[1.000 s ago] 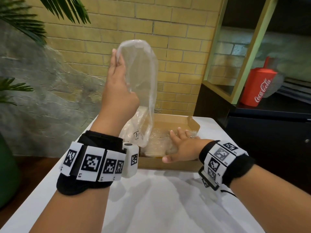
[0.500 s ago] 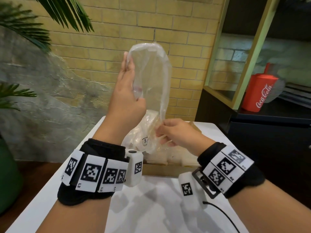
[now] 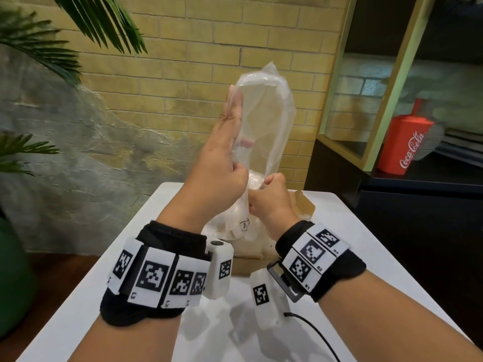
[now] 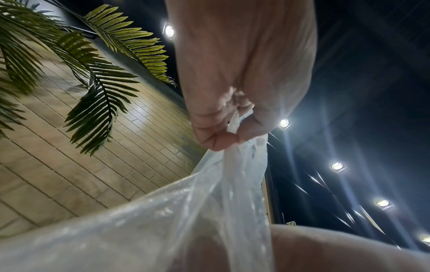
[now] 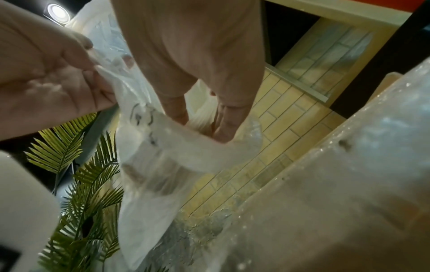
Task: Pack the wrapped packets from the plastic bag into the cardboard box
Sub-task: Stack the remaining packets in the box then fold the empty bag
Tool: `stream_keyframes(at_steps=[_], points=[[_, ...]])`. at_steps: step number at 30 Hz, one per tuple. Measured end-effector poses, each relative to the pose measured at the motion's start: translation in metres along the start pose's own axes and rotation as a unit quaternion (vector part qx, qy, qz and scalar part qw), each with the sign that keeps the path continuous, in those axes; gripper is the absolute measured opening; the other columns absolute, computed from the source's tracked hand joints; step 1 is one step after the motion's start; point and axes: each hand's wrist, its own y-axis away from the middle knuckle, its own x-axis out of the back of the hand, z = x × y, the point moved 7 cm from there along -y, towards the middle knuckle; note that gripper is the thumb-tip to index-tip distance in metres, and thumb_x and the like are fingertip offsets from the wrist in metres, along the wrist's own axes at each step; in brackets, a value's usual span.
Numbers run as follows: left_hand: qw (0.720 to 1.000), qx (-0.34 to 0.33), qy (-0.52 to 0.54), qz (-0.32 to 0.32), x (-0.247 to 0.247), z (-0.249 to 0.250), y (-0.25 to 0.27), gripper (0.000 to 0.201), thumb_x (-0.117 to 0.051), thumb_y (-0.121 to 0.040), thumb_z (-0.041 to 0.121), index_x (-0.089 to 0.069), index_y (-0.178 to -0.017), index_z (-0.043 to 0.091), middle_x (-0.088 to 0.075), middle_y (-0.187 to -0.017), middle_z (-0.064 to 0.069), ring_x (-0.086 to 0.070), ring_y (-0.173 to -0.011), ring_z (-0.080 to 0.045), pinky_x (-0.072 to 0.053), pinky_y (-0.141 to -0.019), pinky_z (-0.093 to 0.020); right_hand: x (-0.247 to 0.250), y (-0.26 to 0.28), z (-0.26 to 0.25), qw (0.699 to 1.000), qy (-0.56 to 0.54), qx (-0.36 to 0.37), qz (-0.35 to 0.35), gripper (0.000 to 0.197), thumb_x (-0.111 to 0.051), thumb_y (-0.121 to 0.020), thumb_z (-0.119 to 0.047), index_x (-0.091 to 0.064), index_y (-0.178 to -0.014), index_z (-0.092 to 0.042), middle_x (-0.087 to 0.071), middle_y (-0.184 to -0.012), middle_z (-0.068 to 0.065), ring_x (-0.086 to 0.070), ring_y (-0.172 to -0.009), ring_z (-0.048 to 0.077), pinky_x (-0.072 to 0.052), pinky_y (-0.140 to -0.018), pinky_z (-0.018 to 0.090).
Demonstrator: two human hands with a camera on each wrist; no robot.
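Head view shows your left hand (image 3: pixel 222 163) raised with its fingers straight along the plastic bag (image 3: pixel 264 118) and the thumb pinching film, so the bag stands up off the table. That lift probably lets whatever is inside slide toward the mouth. Your right hand (image 3: pixel 269 197) is curled round the lower part of the bag, just above the cardboard box (image 3: pixel 304 205), seemingly to steer the contents down into it. The wrapped packets (image 3: pixel 235 228) sit low, behind your wrists, in or over the box; which, you cannot tell from here.

The left wrist view adds the pinch itself: film gathered between thumb and fingers. The right wrist view shows your right fingers dipping into the bag's open mouth, which the head view hides, with a bubbly wrapped surface close to the lens.
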Motion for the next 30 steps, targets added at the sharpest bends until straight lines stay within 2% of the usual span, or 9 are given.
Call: stream_keyframes(at_steps=[5, 8, 12, 15, 18, 22, 25, 27, 30], points=[[1.0, 0.012, 0.02, 0.011, 0.006, -0.001, 0.001, 0.097, -0.042, -0.077, -0.021, 0.001, -0.138, 0.041, -0.006, -0.146, 0.027, -0.051, -0.117, -0.005, -0.04, -0.057, -0.005, 0.002, 0.001, -0.008, 0.998, -0.029, 0.051, 0.012, 0.036, -0.06, -0.078, 0.005, -0.034, -0.076, -0.022, -0.043, -0.074, 0.001, -0.048, -0.069, 0.017, -0.055, -0.075, 0.043], [0.999, 0.032, -0.001, 0.028, 0.012, -0.008, 0.0, 0.098, -0.042, -0.076, -0.021, -0.002, -0.146, 0.033, -0.004, -0.156, 0.017, -0.047, -0.123, -0.009, -0.039, -0.056, -0.001, 0.008, 0.006, -0.021, 0.994, -0.022, 0.107, 0.018, 0.039, -0.065, -0.078, 0.002, -0.035, -0.076, -0.022, -0.046, -0.074, 0.003, -0.05, -0.07, 0.02, -0.053, -0.076, 0.047], [0.993, 0.072, -0.055, 0.07, 0.027, -0.02, 0.0, 0.092, -0.043, -0.079, -0.017, -0.003, -0.149, 0.028, -0.003, -0.158, 0.012, -0.033, -0.128, 0.003, -0.04, -0.065, 0.002, 0.023, 0.012, -0.043, 0.982, -0.039, 0.181, 0.03, 0.04, -0.066, -0.079, 0.004, -0.035, -0.076, -0.022, -0.048, -0.072, 0.002, -0.051, -0.07, 0.02, -0.052, -0.073, 0.046], [0.985, 0.116, -0.081, 0.098, 0.041, -0.03, 0.002, 0.095, -0.038, -0.078, -0.019, -0.003, -0.149, 0.033, -0.003, -0.158, 0.017, -0.049, -0.104, 0.002, -0.04, -0.049, -0.002, 0.042, 0.014, -0.055, 0.974, -0.06, 0.212, 0.051, 0.04, -0.064, -0.08, 0.005, -0.035, -0.077, -0.022, -0.048, -0.074, 0.002, -0.053, -0.068, 0.017, -0.051, -0.067, 0.037], [0.974, 0.158, -0.109, 0.117, 0.054, -0.04, 0.004, 0.1, -0.039, -0.076, -0.021, -0.003, -0.148, 0.038, -0.002, -0.156, 0.023, -0.048, -0.104, -0.001, -0.044, -0.046, -0.008, 0.061, 0.013, -0.056, 0.97, -0.091, 0.217, 0.061, 0.038, -0.063, -0.081, 0.006, -0.036, -0.079, -0.022, -0.048, -0.074, 0.001, -0.054, -0.066, 0.013, -0.05, -0.064, 0.031], [0.957, 0.209, -0.176, 0.098, 0.063, -0.058, 0.007, 0.098, -0.041, -0.075, -0.021, -0.01, -0.149, 0.035, 0.0, -0.156, 0.022, -0.048, -0.107, -0.006, -0.046, -0.066, -0.016, 0.08, 0.008, -0.046, 0.968, -0.14, 0.198, 0.066, 0.037, -0.06, -0.082, 0.007, -0.036, -0.08, -0.022, -0.051, -0.077, 0.002, -0.056, -0.074, 0.018, -0.052, -0.067, 0.033], [0.947, 0.223, -0.218, 0.078, 0.067, -0.073, 0.008, 0.09, -0.042, -0.075, -0.019, -0.023, -0.147, 0.031, -0.014, -0.157, 0.012, -0.05, -0.121, -0.018, -0.047, -0.095, -0.038, 0.091, 0.005, -0.034, 0.965, -0.165, 0.187, 0.077, 0.037, -0.059, -0.083, 0.008, -0.036, -0.08, -0.022, -0.051, -0.075, 0.0, -0.054, -0.069, 0.015, -0.048, -0.059, 0.025], [0.937, 0.262, -0.226, 0.052, 0.065, -0.087, 0.011, 0.083, -0.04, -0.077, -0.016, -0.031, -0.145, 0.031, -0.034, -0.15, 0.001, -0.058, -0.106, -0.022, -0.053, -0.08, -0.038, 0.095, 0.004, -0.028, 0.965, -0.171, 0.181, 0.082, 0.037, -0.058, -0.083, 0.006, -0.036, -0.08, -0.023, -0.051, -0.075, -0.001, -0.054, -0.073, 0.015, -0.046, -0.06, 0.025], [0.904, 0.337, -0.258, -0.05, 0.05, -0.11, 0.021, 0.076, -0.036, -0.081, -0.012, -0.034, -0.144, 0.031, -0.046, -0.142, -0.009, -0.049, -0.06, -0.015, -0.036, -0.046, -0.024, 0.098, 0.003, -0.019, 0.964, -0.181, 0.175, 0.084, 0.037, -0.057, -0.084, 0.007, -0.035, -0.08, -0.022, -0.05, -0.074, 0.0, -0.052, -0.072, 0.015, -0.044, -0.06, 0.025]])
